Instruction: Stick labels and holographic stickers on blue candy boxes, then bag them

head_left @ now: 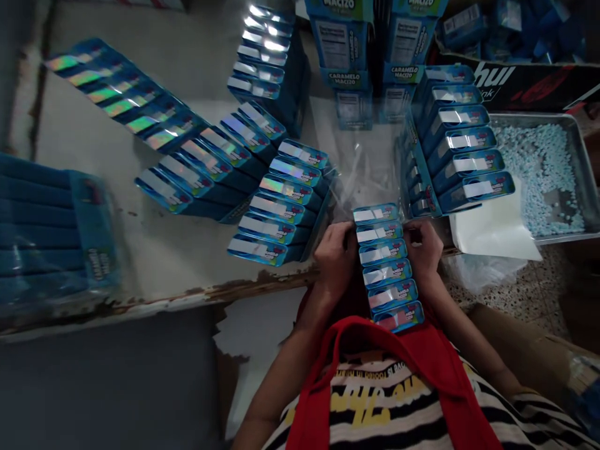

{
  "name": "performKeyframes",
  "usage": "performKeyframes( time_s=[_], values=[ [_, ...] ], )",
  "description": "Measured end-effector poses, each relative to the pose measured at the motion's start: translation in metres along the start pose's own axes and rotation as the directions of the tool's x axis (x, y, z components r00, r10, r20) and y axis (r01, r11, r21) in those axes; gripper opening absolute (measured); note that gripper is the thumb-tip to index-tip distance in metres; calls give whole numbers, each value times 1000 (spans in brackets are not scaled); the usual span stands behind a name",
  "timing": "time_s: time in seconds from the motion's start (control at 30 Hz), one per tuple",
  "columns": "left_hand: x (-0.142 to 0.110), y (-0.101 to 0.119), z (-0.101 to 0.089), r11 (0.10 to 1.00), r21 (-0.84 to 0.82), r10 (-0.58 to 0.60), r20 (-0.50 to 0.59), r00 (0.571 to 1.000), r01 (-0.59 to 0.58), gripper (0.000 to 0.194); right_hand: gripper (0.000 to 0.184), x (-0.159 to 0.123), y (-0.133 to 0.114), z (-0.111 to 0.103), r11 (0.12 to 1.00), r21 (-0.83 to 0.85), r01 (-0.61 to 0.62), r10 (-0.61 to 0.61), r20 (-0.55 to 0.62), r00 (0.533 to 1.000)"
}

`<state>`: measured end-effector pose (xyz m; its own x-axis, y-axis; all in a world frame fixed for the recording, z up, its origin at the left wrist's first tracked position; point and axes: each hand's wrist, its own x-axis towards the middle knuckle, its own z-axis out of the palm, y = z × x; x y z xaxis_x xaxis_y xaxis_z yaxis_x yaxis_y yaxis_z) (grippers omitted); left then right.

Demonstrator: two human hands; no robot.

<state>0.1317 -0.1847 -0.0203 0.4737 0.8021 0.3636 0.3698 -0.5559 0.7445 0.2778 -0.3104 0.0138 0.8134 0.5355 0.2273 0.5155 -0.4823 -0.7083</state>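
Observation:
A row of several blue candy boxes (385, 274) stretches from the table edge to my lap, with light strips and "Caramelo Macizo" print on their ends. My left hand (334, 256) is at the row's far left side, fingers curled in a pinch. On the opposite side my right hand (425, 247) is likewise closed, thumb and finger together. A clear plastic bag (363, 169) spreads over the table just beyond the row, its edges running down to both hands. The fingertips are partly hidden. Just left of my left hand is another row of the same boxes (276, 209).
More box rows lie on the left of the table (154, 250), and others stand at the back. A metal tray (591, 164) of pale blue candies is on the right, behind a paper sheet (501, 228). A black carton (529, 87) holds loose blue boxes.

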Motion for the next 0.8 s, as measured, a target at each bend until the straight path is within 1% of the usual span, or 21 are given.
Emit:
performKeyframes(
  time_s=[0.07,0.13,0.2,0.27,0.33,0.37,0.43,0.5,0.6,0.67,0.7,0.73,0.8],
  values=[
    [1,1,0,999,-13,-38,-10,999,38,12,12,2,-3,-1,997,33,-73,73,8,997],
    [0,2,-2,998,-31,-63,-16,998,63,11,18,3,-8,-3,992,65,-110,107,45,993],
    [-2,0,-5,998,-52,-49,-20,999,47,12,22,5,-12,-5,985,116,-124,114,92,989],
    [-5,-2,-6,998,-70,-4,-32,999,2,11,26,6,-14,-6,980,143,-136,119,118,986],
    [-8,-5,-5,997,-76,20,-56,998,-24,11,25,7,-14,-6,985,87,-146,134,128,983],
    [-8,-5,-4,998,-66,7,-65,998,-11,11,23,7,-13,-6,989,23,-143,139,132,981],
    [-9,-5,-3,998,-27,-55,-59,997,53,13,19,7,-10,-7,984,-132,-121,140,139,980],
    [-8,-3,-3,995,35,-90,-6,996,90,18,16,7,-9,-11,956,-284,-71,120,157,980],
    [-1,1,-8,978,202,-81,130,988,53,13,23,7,-12,-18,888,-458,34,86,239,967],
    [6,0,-11,949,316,-87,243,966,6,12,22,10,-18,-22,853,-508,118,73,340,938],
    [10,-1,-12,938,346,-91,301,949,-20,12,19,11,-22,-24,843,-517,152,73,389,918],
    [14,-3,-14,934,353,-85,358,930,-50,11,17,13,-25,-26,836,-519,179,77,432,898],
    [20,-10,-15,943,315,-50,443,895,-103,12,17,16,-30,-30,831,-511,219,78,497,864]
  ],
)
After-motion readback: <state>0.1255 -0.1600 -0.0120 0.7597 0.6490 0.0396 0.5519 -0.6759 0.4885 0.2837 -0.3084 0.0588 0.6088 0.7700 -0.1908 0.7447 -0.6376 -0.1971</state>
